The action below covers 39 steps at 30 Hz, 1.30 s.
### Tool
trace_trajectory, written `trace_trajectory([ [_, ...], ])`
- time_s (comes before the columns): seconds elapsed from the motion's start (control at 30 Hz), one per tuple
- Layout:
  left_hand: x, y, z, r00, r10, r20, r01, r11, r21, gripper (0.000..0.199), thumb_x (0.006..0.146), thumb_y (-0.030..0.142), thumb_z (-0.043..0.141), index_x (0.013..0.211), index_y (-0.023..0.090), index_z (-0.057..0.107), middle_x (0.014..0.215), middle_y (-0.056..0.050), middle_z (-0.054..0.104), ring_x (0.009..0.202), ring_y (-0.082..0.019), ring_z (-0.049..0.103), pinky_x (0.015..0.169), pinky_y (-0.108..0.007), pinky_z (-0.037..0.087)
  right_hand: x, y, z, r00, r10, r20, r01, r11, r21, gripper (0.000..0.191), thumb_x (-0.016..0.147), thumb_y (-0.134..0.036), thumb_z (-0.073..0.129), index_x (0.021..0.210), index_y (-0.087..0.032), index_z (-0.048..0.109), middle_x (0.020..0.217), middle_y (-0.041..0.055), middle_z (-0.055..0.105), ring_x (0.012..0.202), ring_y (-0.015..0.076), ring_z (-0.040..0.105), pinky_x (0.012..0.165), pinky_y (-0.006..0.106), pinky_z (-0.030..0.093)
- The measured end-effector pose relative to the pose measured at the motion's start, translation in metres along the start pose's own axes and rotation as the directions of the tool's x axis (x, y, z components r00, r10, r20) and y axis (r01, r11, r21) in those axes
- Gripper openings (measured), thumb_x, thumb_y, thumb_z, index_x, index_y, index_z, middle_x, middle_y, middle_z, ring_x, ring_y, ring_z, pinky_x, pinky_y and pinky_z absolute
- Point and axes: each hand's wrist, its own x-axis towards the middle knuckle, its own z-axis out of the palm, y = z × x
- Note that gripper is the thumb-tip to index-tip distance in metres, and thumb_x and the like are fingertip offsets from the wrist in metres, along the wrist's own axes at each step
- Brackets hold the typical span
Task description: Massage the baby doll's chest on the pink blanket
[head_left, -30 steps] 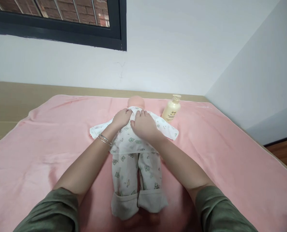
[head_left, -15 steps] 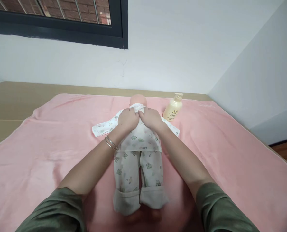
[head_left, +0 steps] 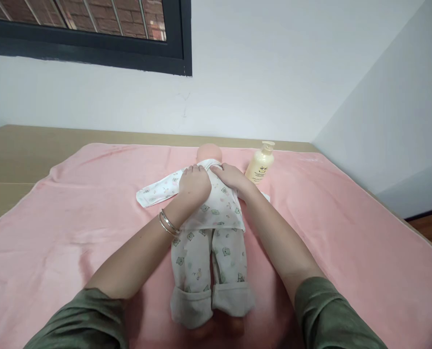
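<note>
A baby doll (head_left: 209,151) in a white top (head_left: 219,213) and trousers (head_left: 228,257), both printed with small animals, lies stretched out with its head away from me. No face shows on it. My left hand (head_left: 196,184) rests on the left side of its upper body, palm down, with the fingers pointing toward the shoulder. On the other side my right hand (head_left: 232,175) lies over the doll's right shoulder, thumb stretched toward the collar. Both hands are open and press on the cloth; their palms are hidden. The turned-up trouser cuffs lie nearest me.
A pink blanket (head_left: 92,218) covers much of the wooden surface (head_left: 41,145). Beside the doll's right shoulder stands a pale yellow pump bottle (head_left: 261,165). Behind is a white wall (head_left: 255,72) with a dark-framed window (head_left: 179,39).
My hands have moved apart: the right has slid outward to the shoulder, leaving a gap at the middle of the top. The left has shifted slightly toward me.
</note>
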Motion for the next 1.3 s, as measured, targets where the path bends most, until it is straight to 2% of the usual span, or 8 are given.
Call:
trace_trajectory([
  [0.17, 0.016, -0.014, 0.004, 0.998, -0.024, 0.058, 0.032, 0.991, -0.133, 0.037, 0.093, 0.018, 0.038, 0.114, 0.006, 0.066, 0.118, -0.023, 0.069, 0.115, -0.031, 0.065, 0.096, -0.038, 0.049, -0.019, -0.024, 0.014, 0.988, -0.107, -0.107, 0.07, 0.949, -0.308, 0.054, 0.106, -0.04, 0.029, 0.129, -0.003, 0.06, 0.128, 0.0241, 0.066, 0.117, 0.0353, 0.063, 0.102, 0.044, 0.043],
  [0.33, 0.038, -0.043, 0.016, 0.995, -0.037, 0.097, 0.07, 0.929, -0.364, 0.049, 0.099, 0.033, 0.025, 0.106, 0.012, 0.069, 0.119, -0.019, 0.072, 0.109, -0.029, 0.067, 0.093, -0.037, 0.049, -0.041, -0.048, 0.033, 0.954, -0.271, -0.132, 0.173, 0.851, -0.497, 0.048, 0.098, -0.014, 0.035, 0.141, 0.005, 0.048, 0.145, 0.0292, 0.052, 0.136, 0.0356, 0.048, 0.113, 0.045, 0.034],
  [0.47, 0.036, -0.041, 0.019, 0.998, -0.031, 0.052, 0.046, 0.953, -0.299, 0.053, 0.101, 0.035, 0.022, 0.109, 0.01, 0.068, 0.117, -0.019, 0.072, 0.108, -0.029, 0.067, 0.093, -0.038, 0.049, -0.028, -0.036, 0.025, 0.954, -0.274, -0.118, 0.218, 0.91, -0.354, 0.042, 0.1, -0.02, 0.036, 0.129, -0.003, 0.06, 0.134, 0.0233, 0.063, 0.125, 0.031, 0.058, 0.107, 0.038, 0.04],
  [0.67, 0.016, -0.016, 0.01, 0.988, 0.132, -0.086, -0.139, 0.987, -0.077, 0.036, 0.096, 0.015, 0.034, 0.11, 0.009, 0.066, 0.111, -0.018, 0.07, 0.107, -0.029, 0.065, 0.094, -0.038, 0.049, 0.0, -0.005, 0.002, 0.999, 0.019, -0.029, -0.019, 1.0, -0.003, 0.065, 0.103, -0.056, 0.025, 0.124, -0.012, 0.067, 0.132, 0.0185, 0.067, 0.119, 0.0327, 0.063, 0.094, 0.036, 0.046],
  [0.83, 0.012, -0.01, 0.007, 0.99, 0.12, -0.08, -0.126, 0.989, -0.081, 0.035, 0.093, 0.012, 0.035, 0.11, 0.008, 0.066, 0.112, -0.02, 0.069, 0.107, -0.03, 0.065, 0.095, -0.038, 0.049, -0.01, -0.015, 0.006, 0.997, -0.048, -0.068, 0.033, 0.98, -0.196, 0.06, 0.106, -0.047, 0.024, 0.119, -0.008, 0.067, 0.122, 0.0211, 0.07, 0.115, 0.0334, 0.064, 0.099, 0.041, 0.042],
  [1.03, 0.034, -0.033, 0.017, 0.999, -0.016, 0.03, 0.024, 0.955, -0.297, 0.048, 0.097, 0.033, 0.027, 0.105, 0.011, 0.069, 0.113, -0.019, 0.072, 0.103, -0.029, 0.067, 0.089, -0.037, 0.049, -0.04, -0.044, 0.022, 0.955, -0.284, -0.082, 0.2, 0.825, -0.529, 0.039, 0.097, -0.013, 0.036, 0.126, 0.0, 0.059, 0.122, 0.0263, 0.065, 0.113, 0.0345, 0.061, 0.098, 0.042, 0.042],
  [1.13, 0.04, -0.041, 0.024, 0.997, -0.058, 0.042, 0.069, 0.923, -0.379, 0.051, 0.096, 0.04, 0.028, 0.104, 0.012, 0.069, 0.112, -0.018, 0.073, 0.102, -0.029, 0.067, 0.086, -0.036, 0.048, -0.041, -0.044, 0.018, 0.958, -0.276, -0.073, 0.216, 0.867, -0.449, 0.037, 0.096, -0.012, 0.036, 0.122, -0.005, 0.062, 0.121, 0.0223, 0.067, 0.11, 0.0315, 0.062, 0.098, 0.039, 0.043],
  [1.3, 0.041, -0.04, 0.032, 0.999, -0.05, -0.007, 0.045, 0.936, -0.35, 0.051, 0.096, 0.043, 0.027, 0.108, 0.015, 0.068, 0.114, -0.018, 0.072, 0.108, -0.031, 0.065, 0.091, -0.039, 0.048, -0.019, -0.025, 0.006, 0.989, -0.114, -0.09, 0.098, 0.982, -0.161, 0.041, 0.102, -0.036, 0.033, 0.113, -0.014, 0.066, 0.116, 0.0155, 0.072, 0.105, 0.0288, 0.066, 0.087, 0.034, 0.047],
])
